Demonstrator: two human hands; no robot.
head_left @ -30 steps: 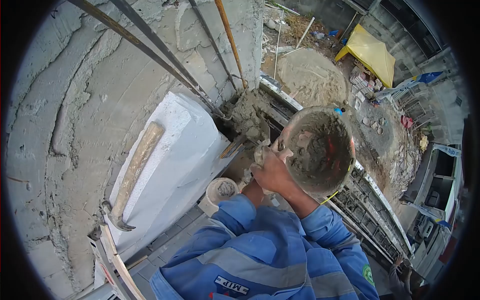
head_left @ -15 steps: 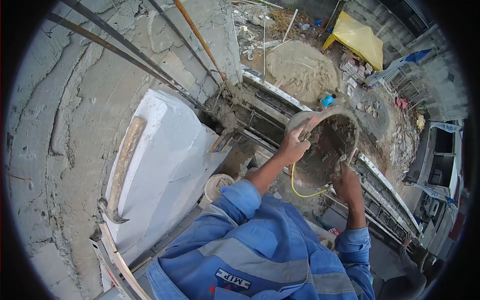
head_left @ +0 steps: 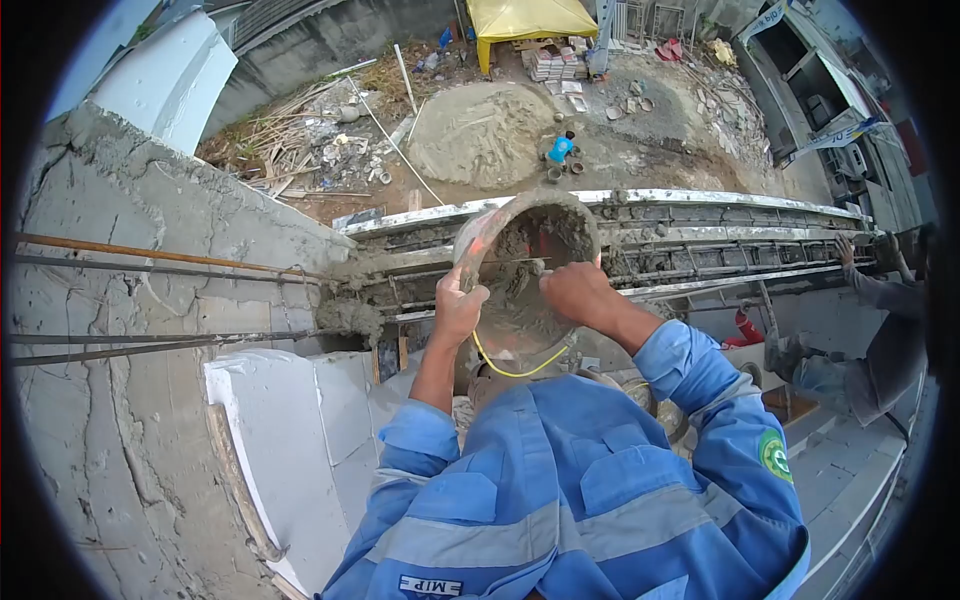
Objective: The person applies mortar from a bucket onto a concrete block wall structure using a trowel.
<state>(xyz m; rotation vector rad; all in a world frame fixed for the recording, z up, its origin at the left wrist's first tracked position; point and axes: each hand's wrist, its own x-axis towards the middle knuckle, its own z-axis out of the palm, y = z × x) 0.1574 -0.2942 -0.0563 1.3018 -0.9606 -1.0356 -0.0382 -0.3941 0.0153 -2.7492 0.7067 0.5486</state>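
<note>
A mortar-caked bucket (head_left: 512, 335) is tilted over the rebar-filled formwork (head_left: 700, 238), its mouth facing away from me. Wet concrete clings to its inner wall, and its yellow bail handle (head_left: 520, 374) hangs below. My left hand (head_left: 460, 306) is closed on the bucket's left rim. At the mouth's right side, my right hand (head_left: 582, 292) makes a fist around what looks like a trowel (head_left: 515, 261), seen as a thin edge across the opening. Most of that tool is hidden by the fist and the concrete.
Rebar rods (head_left: 150, 250) stick out at left by a rough concrete wall (head_left: 110, 400). A hammer (head_left: 235, 480) lies on white foam blocks (head_left: 270, 420). At right, another person (head_left: 880, 330) has a hand on the formwork. Far below, a person in blue (head_left: 560, 150) is near a sand pile (head_left: 475, 130).
My view has swung to the right. The bucket is now over the formwork's edge, and my right hand has moved from the rim into its mouth. My left hand keeps hold.
</note>
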